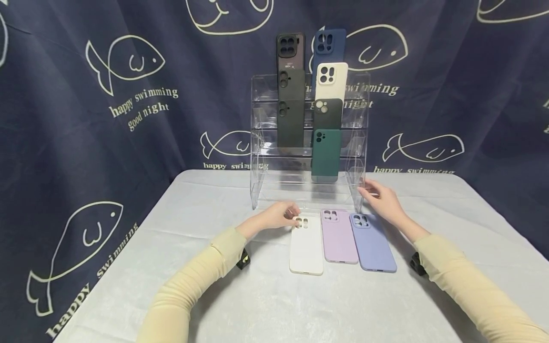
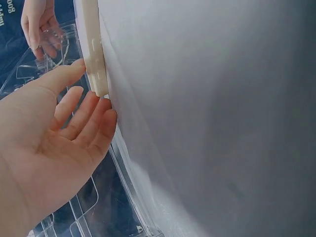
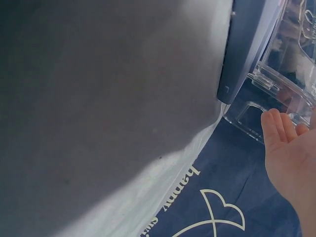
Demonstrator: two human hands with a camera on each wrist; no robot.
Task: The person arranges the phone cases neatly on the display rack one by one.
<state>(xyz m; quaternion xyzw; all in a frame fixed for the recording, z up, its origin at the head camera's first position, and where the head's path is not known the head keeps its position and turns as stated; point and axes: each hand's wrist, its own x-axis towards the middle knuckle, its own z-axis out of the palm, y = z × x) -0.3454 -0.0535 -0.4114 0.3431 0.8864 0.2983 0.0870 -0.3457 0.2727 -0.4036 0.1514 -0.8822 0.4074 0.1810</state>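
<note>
A white phone case [image 1: 306, 250] lies on the table before the clear stand. My left hand [image 1: 279, 215] is at its top left corner, thumb over the camera cutout and fingers curled about the top edge. In the left wrist view, the case's corner [image 2: 93, 54] sits between the thumb and the fingers. To its right lie a lilac phone case [image 1: 340, 240] and a periwinkle blue phone case [image 1: 374, 247]. My right hand [image 1: 383, 200] is beside the lower right side of the clear stand [image 1: 362, 157], fingers loosely extended; contact is hard to tell.
The tiered stand bears a dark green case [image 1: 326, 155], a cream case [image 1: 331, 78], a navy case [image 1: 336, 40] and several dark cases [image 1: 291, 131]. A blue curtain [image 1: 171, 143] with fish prints hangs behind the pale tablecloth [image 1: 266, 309].
</note>
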